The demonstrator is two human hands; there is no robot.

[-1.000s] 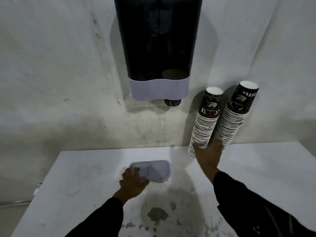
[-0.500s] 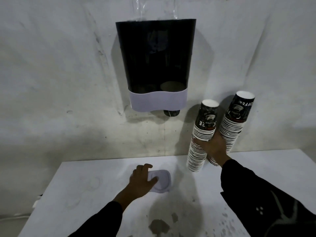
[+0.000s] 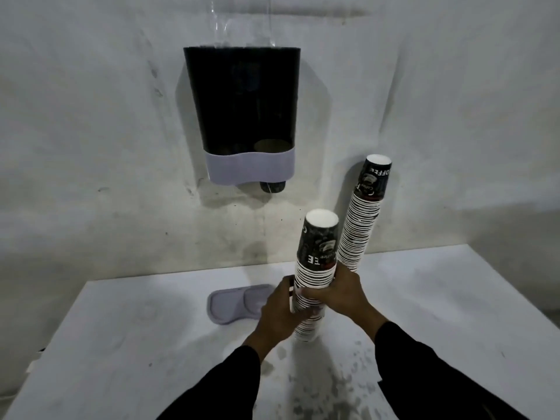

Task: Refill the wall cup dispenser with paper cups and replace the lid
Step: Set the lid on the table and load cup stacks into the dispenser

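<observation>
While both hands [image 3: 280, 313] [image 3: 344, 294] grip one stack [image 3: 316, 268] (lid [image 3: 235, 303] beside).

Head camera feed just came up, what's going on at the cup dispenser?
A person grips one stack of paper cups with both hands, left hand and right hand, above the table. A second stack leans against the wall. The dispenser is open on top; its lid lies on the table.
</observation>
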